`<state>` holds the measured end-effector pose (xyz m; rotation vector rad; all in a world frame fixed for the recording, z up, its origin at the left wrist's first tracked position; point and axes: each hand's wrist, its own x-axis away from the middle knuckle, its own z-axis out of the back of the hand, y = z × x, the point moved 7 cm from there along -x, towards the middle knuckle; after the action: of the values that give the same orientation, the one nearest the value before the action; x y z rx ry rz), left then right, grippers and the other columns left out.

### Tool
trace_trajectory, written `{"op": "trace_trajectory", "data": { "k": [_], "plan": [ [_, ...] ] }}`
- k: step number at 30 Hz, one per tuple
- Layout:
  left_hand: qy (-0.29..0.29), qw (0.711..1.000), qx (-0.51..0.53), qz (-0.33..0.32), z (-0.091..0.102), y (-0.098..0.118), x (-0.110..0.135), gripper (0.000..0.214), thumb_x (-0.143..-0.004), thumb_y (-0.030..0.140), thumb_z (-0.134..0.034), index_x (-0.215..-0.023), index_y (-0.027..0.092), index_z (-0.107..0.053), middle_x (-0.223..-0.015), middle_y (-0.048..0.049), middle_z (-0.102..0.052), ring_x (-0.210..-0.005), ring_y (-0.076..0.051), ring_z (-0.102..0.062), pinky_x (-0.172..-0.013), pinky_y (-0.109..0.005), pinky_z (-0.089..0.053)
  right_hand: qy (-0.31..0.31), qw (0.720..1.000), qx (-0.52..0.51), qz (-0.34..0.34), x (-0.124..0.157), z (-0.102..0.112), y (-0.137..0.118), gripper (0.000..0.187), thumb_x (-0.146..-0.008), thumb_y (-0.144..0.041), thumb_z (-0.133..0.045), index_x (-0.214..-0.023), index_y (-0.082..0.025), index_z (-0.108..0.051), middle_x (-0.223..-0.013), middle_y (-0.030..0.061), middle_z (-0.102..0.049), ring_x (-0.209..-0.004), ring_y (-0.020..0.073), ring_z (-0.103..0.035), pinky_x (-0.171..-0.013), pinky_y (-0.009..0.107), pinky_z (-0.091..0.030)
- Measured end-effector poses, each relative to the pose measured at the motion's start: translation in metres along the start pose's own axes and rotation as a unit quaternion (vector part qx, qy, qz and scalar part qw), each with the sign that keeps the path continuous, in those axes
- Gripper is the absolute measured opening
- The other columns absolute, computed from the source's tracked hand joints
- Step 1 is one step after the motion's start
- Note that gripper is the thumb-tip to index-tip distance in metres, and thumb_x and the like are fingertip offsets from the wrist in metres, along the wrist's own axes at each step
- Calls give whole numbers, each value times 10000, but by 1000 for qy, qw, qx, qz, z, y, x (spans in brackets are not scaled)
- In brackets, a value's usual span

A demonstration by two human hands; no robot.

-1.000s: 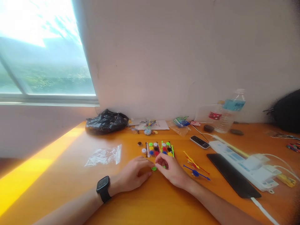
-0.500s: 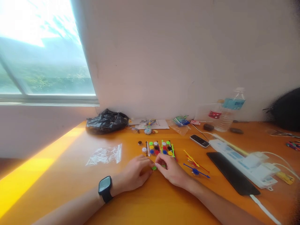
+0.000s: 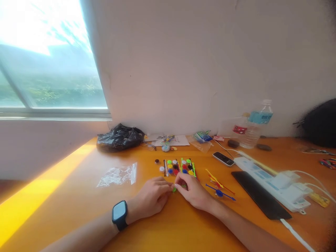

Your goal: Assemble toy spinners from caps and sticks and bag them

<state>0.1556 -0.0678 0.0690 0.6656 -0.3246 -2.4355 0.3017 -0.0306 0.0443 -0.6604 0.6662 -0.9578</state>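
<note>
My left hand (image 3: 154, 194) and my right hand (image 3: 193, 190) meet at the fingertips over the wooden table. Between them a small green plastic disc (image 3: 174, 189) shows, its lower part visible under the fingers. Both hands are closed around it, though the fingers hide most of it. Just beyond lie rows of small coloured discs (image 3: 175, 167) with thin plastic arrows (image 3: 193, 169) among them. Right of my right hand rest a blue arrow with a round hub (image 3: 219, 192) and a yellow arrow (image 3: 214, 177).
A clear plastic bag (image 3: 118, 175) lies to the left, a black plastic bag (image 3: 119, 137) behind it. On the right are a black phone (image 3: 259, 194), a white power strip (image 3: 270, 183), a small dark device (image 3: 223, 158) and plastic bottles (image 3: 250, 133) by the wall.
My left hand has shifted slightly right, with the green disc still at the fingertips. My right hand stays almost in place.
</note>
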Motion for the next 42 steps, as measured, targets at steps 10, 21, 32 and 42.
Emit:
{"op": "trace_trajectory", "data": {
  "k": [10,21,32,42],
  "plan": [
    [-17,999,-36,-17,-3,6,0,250,-1003,127,-429,-1011,207,-666,-954,-75,-719,-869,-212,-636,-784,-319,-499,-8,1000,-3,4,-1,-3,6,125,-968,-234,-571,-852,-201,-601,-795,5,-642,-719,167,-555,-639,279,-396],
    [-7,1000,3,-25,9,6,-3,232,-1005,161,-463,-1045,226,-682,-1003,-71,-735,-915,-213,-642,-830,-338,-531,5,999,16,34,2,2,0,128,-975,-230,-560,-872,-204,-633,-852,18,-673,-786,183,-599,-708,295,-439],
    [-8,999,52,-2,10,3,-3,279,-1008,184,-494,-1134,239,-737,-1155,-80,-755,-1040,-221,-684,-949,-361,-566,2,999,28,37,2,3,-1,119,-950,-186,-553,-865,-198,-635,-854,23,-668,-773,176,-591,-692,290,-438],
    [6,995,95,-6,10,0,-2,306,-1002,160,-503,-1181,245,-736,-1209,-82,-732,-1119,-218,-665,-1003,-372,-561,1,999,-5,37,4,6,-9,58,-946,-192,-582,-911,-201,-627,-898,22,-668,-800,170,-610,-699,280,-465]
  ]
}}
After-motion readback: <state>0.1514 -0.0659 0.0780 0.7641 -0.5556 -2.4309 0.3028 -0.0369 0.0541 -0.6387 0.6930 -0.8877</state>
